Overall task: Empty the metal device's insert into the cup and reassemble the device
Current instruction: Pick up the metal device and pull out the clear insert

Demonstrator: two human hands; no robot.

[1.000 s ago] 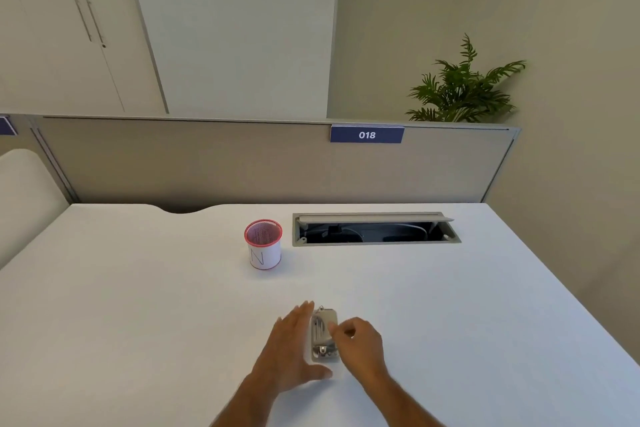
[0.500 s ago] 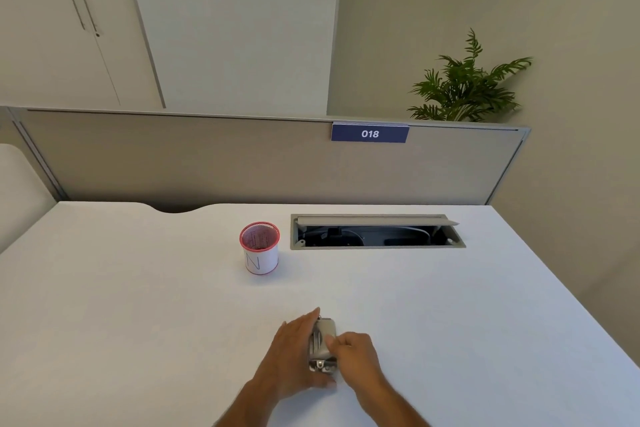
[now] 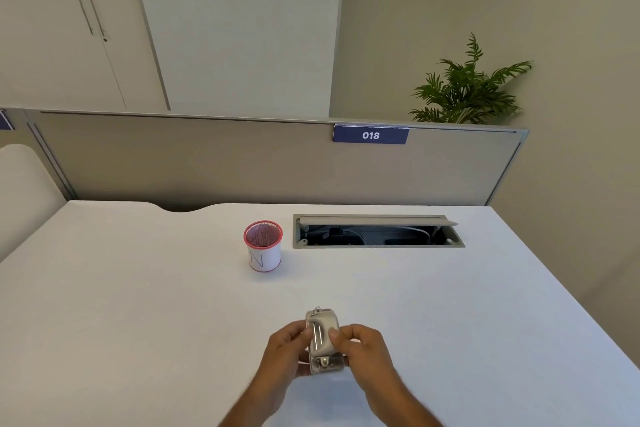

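Observation:
A small metal device (image 3: 322, 336), silver with a lever on top, is held just above the white table (image 3: 138, 305) near its front edge. My left hand (image 3: 284, 354) grips its left side and my right hand (image 3: 363, 350) grips its right side, thumb on top. A white cup with a red rim (image 3: 264, 246) stands upright farther back, left of centre, well apart from both hands. The device's underside and insert are hidden.
A recessed cable tray with its lid open (image 3: 377, 232) sits in the table behind the device, to the right of the cup. A grey partition (image 3: 207, 163) with a blue "018" sign closes off the table's far edge. The table's right edge runs diagonally.
Both hands have closed around the device and lifted it slightly off the table; a second ago the left hand lay flat beside it.

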